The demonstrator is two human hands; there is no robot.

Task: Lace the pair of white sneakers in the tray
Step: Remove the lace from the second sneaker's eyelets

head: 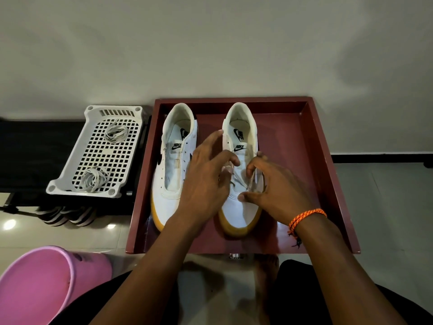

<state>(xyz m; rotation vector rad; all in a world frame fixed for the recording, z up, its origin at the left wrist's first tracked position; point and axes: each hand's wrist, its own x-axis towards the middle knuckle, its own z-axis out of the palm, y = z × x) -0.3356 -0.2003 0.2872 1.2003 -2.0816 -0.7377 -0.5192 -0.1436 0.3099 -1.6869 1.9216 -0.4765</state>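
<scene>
Two white sneakers with yellow soles stand side by side in a dark red tray (314, 141), toes toward me. No lace shows in the left sneaker (171, 165). My left hand (206, 174) reaches over the gap between the sneakers, index finger straight, its other fingers and thumb curled onto the left eyelet flap of the right sneaker (241, 127). My right hand (274, 186) grips that shoe's right eyelet flap, thumb on the toe. My hands hide the shoe's eyelets. Two coiled white laces, one farther (116, 133) and one nearer (93, 179), lie in a white perforated basket (70, 181).
The basket sits on a dark low shelf left of the tray. A pink plastic stool (42, 280) stands at the lower left on the tiled floor. A pale wall runs behind the tray. My knees are at the bottom edge.
</scene>
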